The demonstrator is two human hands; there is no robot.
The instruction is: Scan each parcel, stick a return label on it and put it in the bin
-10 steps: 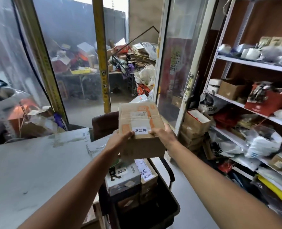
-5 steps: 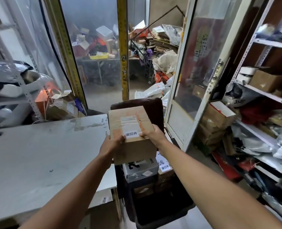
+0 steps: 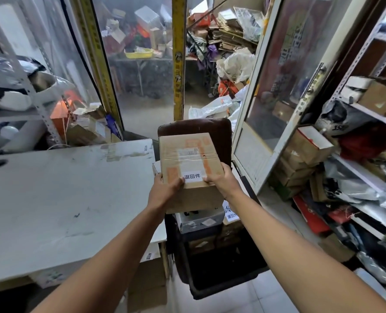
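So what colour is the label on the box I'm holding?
White with black characters, on the brown cardboard box; the return label shows in the head view.

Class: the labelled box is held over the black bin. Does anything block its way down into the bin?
Nothing bars the way: the box, held by both hands, hangs above the bin. Parcels already stacked inside would take it on top.

white table L | brown chair behind | shelf rack R, packed w/ boxes, bags

One view only — head-worn, wide-angle, looking forward and down along both arms, close over the table edge and bin.
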